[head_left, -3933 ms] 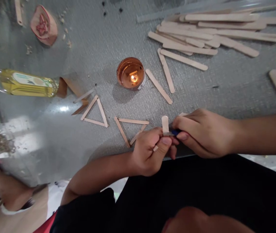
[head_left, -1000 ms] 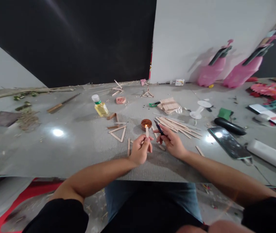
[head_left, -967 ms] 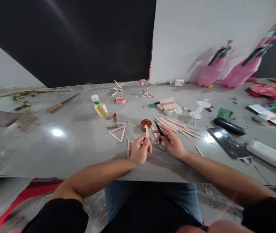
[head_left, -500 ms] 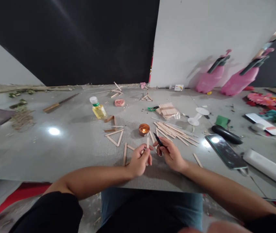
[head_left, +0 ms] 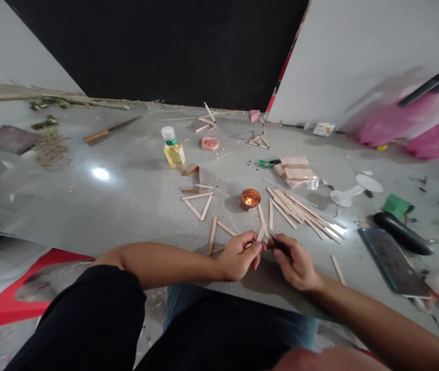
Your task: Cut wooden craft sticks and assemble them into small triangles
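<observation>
Item: one flat, pale wooden stick with a narrow blade-like outline, which we find pinched between thumb and fingers of the bare left hand, above the grey, textured tabletop. Its long axis runs forward from the grip, leaning slightly right.

Item: one slim, dark cutting tool, gripped in the curled right hand, just right of the stick, its point angled forward and left towards it (whether the two touch, we cannot tell). The left hand, being the holder, is the nearer to the stick.

Item: one round, copper-coloured metal tin with a lit flame, ahead of both hands.

Also listed: a triangle of pale wooden sticks, forward and left; a loose heap of pale, flat wooden sticks, forward and right.
</observation>
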